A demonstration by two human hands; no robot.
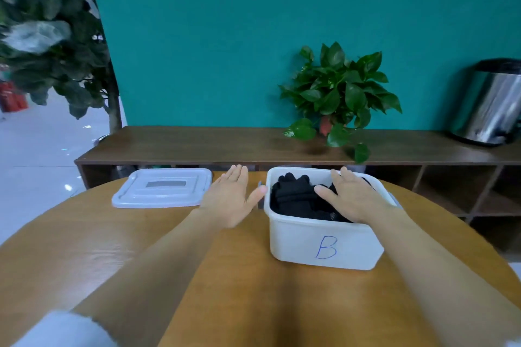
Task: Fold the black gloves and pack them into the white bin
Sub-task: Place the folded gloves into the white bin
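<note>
A white bin [324, 245] marked with a blue letter B stands on the round wooden table [197, 248], right of centre. Black gloves [293, 194] lie piled inside it. My right hand [352, 197] is spread flat over the bin, fingers straight, resting on the right part of the gloves. My left hand [231, 197] hovers flat and empty just left of the bin, its thumb close to the bin's left rim.
The bin's white lid [163, 190] lies flat on the table to the left. Behind the table runs a dark wooden shelf unit [225, 146] with a potted green plant [338, 96] and a steel container [490, 104].
</note>
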